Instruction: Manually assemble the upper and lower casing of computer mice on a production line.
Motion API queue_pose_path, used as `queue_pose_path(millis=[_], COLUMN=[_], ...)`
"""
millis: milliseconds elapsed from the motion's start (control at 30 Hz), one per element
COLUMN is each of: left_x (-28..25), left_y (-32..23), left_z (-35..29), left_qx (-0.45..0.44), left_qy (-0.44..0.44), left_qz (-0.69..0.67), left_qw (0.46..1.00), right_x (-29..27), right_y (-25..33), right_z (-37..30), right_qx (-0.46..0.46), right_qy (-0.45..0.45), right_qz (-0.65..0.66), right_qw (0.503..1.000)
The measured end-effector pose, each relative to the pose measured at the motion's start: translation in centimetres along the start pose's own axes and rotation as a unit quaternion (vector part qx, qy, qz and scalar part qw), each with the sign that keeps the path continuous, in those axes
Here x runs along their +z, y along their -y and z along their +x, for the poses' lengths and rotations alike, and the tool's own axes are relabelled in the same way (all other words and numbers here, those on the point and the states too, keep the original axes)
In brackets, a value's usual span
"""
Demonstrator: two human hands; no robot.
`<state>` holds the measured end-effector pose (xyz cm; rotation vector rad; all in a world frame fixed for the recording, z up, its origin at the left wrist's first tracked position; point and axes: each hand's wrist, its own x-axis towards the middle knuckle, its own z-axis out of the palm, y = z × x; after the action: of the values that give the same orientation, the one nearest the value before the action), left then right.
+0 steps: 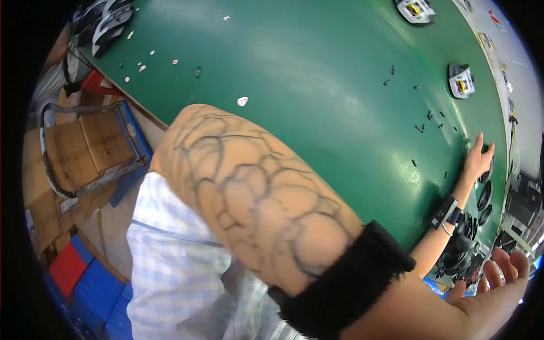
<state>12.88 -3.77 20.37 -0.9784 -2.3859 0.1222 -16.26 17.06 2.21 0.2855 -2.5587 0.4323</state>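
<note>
My left forearm crosses the foreground, a black wristband (pixel 345 277) near its wrist. Beyond it, my left hand (pixel 493 294) is at the lower right with loosely bent fingers apart and nothing visible in it. My right hand (pixel 477 163) reaches out at the right edge of the green table (pixel 294 62), a dark watch (pixel 443 213) on the wrist. Its fingers are spread beside a row of black oval parts (pixel 485 194); whether they touch one is unclear. Left of this hand, several small black pieces (pixel 430 115) lie scattered on the tabletop.
White-and-black shells with yellow inserts (pixel 462 81) stand at the far right. Similar shells (pixel 110 25) are at the upper left, near white scraps (pixel 242 101). A cart with cardboard boxes (pixel 71 153) stands left, above red and blue bins (pixel 96 289). A person's arm shows at far left.
</note>
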Motion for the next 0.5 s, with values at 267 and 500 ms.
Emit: queue_pose_path(millis=[267,500], left_x=[-0.2,0.2], left_y=[0.0,0.8], left_z=[0.2,0.4], left_qx=[0.04,0.063], left_qy=[0.02,0.007], left_qz=[-0.102,-0.022], left_qw=[0.994,0.998], right_x=[-0.6,0.4], right_y=[2.2,-0.2], right_z=[-1.0,0.2], right_qx=[0.019,-0.015], right_qy=[0.013,-0.002], right_qz=[0.014,-0.014], right_qw=[1.0,1.0])
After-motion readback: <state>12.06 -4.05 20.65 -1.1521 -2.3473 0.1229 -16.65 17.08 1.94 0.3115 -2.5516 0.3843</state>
